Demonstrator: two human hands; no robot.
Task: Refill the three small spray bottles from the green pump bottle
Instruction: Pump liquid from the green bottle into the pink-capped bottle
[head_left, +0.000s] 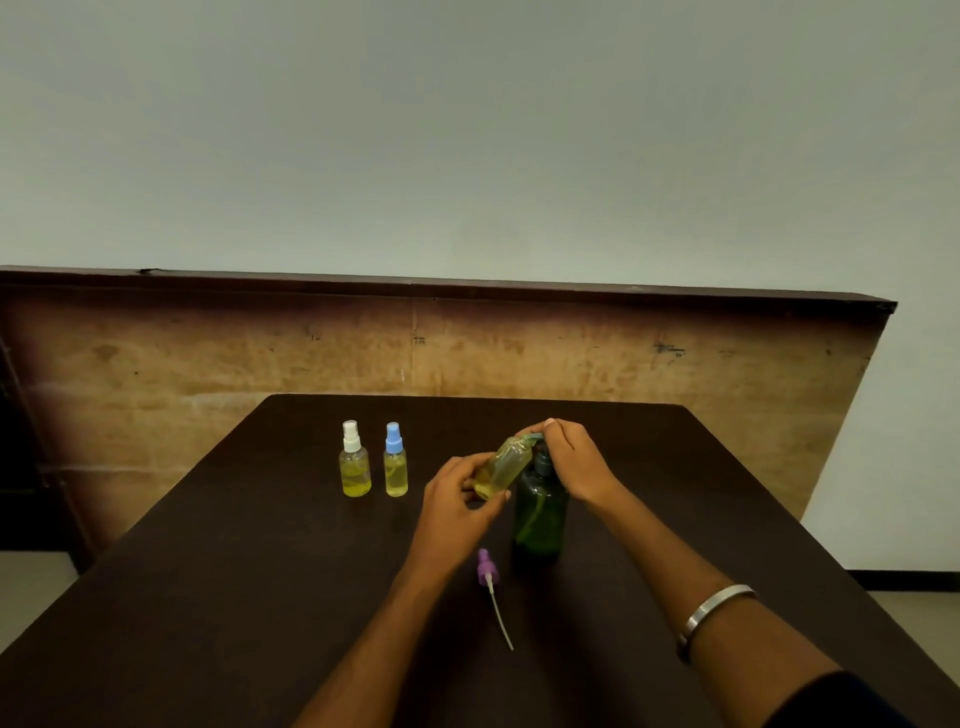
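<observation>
The green pump bottle (539, 512) stands upright on the dark table (260, 571). My right hand (571, 460) lies over its pump head, fingers bent down on it. My left hand (460, 501) grips an uncapped small bottle (503, 467) with yellow liquid, tilted so its mouth meets the pump spout. The purple spray cap (485, 567) with its dip tube lies on the table in front of the green bottle. Two capped small bottles stand at the left: the white-capped bottle (354, 462) and the blue-capped bottle (395, 462), both holding yellow liquid.
A worn wooden panel (415, 343) rises behind the table's far edge. The table's right edge runs diagonally past my right forearm, which wears a metal bangle (711, 613). Floor shows at the lower left and right.
</observation>
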